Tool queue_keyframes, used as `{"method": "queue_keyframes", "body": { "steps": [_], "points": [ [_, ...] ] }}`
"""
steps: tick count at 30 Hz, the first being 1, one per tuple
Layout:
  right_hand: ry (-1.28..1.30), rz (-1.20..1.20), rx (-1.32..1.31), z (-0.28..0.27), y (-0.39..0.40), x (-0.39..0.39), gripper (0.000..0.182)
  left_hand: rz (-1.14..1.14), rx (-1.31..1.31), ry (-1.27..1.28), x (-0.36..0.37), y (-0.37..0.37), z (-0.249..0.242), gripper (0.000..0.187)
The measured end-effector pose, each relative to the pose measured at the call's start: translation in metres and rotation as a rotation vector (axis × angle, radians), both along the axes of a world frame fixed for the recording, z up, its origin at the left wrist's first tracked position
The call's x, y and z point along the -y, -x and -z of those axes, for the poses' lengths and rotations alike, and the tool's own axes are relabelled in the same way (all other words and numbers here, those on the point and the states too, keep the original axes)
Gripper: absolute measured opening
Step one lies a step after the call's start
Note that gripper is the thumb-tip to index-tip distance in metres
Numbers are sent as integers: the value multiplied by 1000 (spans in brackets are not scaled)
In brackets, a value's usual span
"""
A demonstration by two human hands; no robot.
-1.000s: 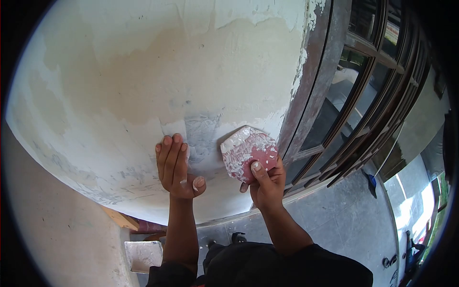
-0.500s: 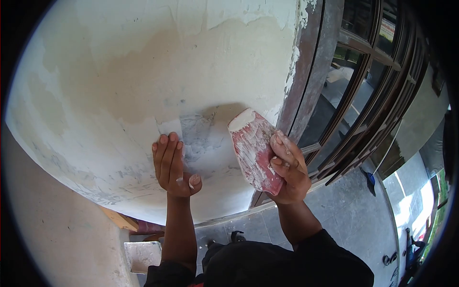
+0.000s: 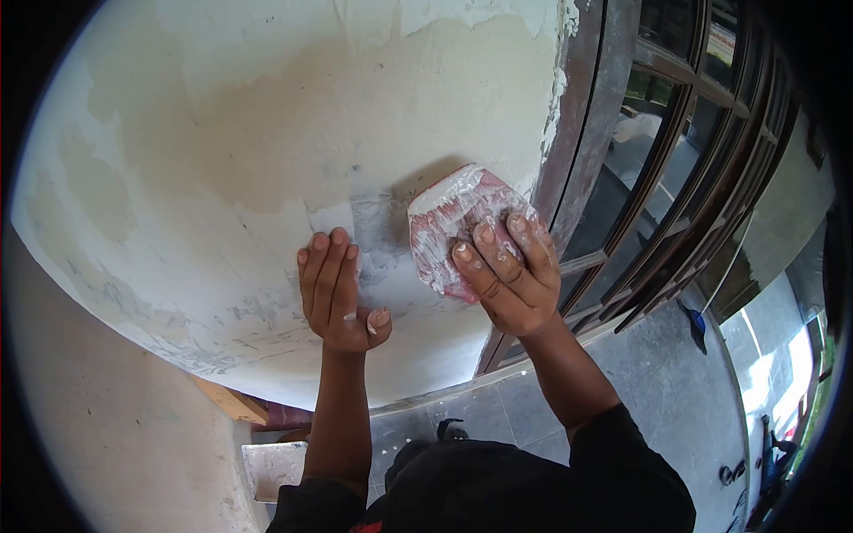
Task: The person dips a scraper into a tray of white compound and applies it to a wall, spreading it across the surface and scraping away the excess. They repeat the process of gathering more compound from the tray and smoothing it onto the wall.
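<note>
1. Sitting just left of the frame, the scraper is clasped by the right hand, fingers bent.
2. Farther left of the frame, the left hand lies flat against the wall, thumb out, apparently holding nothing.
3. Too steep a tilt could slide paste off the scraper.

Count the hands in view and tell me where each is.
2. The left hand is at the pale wall, fingers pointing up; the right hand, farther right, holds a flat red tool smeared with white. I see no others.
</note>
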State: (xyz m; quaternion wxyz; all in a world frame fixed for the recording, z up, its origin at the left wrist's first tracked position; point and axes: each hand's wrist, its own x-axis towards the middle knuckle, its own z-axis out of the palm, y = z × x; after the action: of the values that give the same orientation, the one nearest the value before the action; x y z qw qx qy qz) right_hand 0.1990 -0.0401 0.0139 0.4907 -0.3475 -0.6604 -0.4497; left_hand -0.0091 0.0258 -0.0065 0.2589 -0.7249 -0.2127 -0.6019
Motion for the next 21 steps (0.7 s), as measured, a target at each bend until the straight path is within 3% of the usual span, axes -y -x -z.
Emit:
{"method": "queue_keyframes", "body": {
  "steps": [5,8,15,21],
  "points": [
    [77,137,44,9,1,-10,31,42,-42,28,1,3,0,58],
    [156,73,1,41,8,2,30,61,-56,23,0,6,1,58],
    [100,85,-168,8,19,4,34,59,-99,55,2,8,-1,57],
    [171,105,-252,54,27,12,39,80,-105,34,2,7,-5,57]
  ]
}}
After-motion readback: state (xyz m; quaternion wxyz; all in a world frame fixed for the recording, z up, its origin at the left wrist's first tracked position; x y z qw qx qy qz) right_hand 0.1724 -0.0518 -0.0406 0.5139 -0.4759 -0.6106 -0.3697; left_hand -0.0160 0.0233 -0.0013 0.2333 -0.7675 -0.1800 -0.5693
